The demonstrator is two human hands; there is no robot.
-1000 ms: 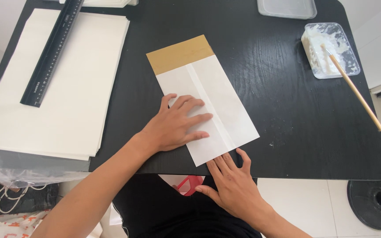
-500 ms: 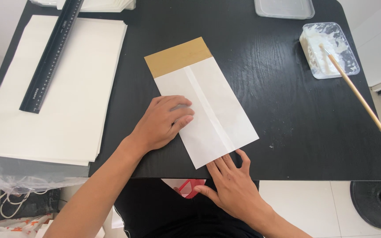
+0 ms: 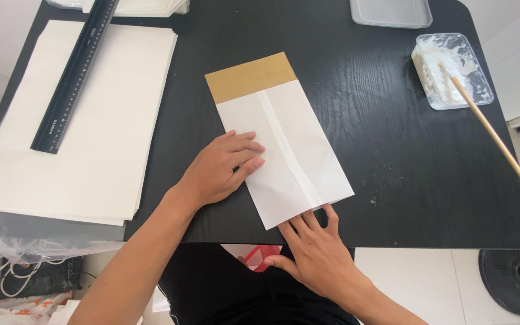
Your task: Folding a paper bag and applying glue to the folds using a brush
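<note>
White paper: a folded sheet with a tan band across its far end lies flat near the middle of the black table, its near corner close to the table's front edge.
Left hand: the left hand lies palm down on the sheet's left half, fingers together and flat; it presses, grasping nothing.
Right hand: the right hand rests at the sheet's near edge, fingers spread, tips on or just under the paper's corner; which of the two cannot be told from this angle. It is open, nothing clenched.
Centre seam: a long overlapped strip runs down the sheet from the tan band to the near edge.
Paper stack: a pile of cream sheets covers the table's left side, well apart from the hands.
Ruler: a black ruler lies slantwise on that pile.
Tray: a clear tray with white paste sits at the far right, a wooden stick leaning out of it.
Lid: a clear plastic lid lies at the far edge.
</note>
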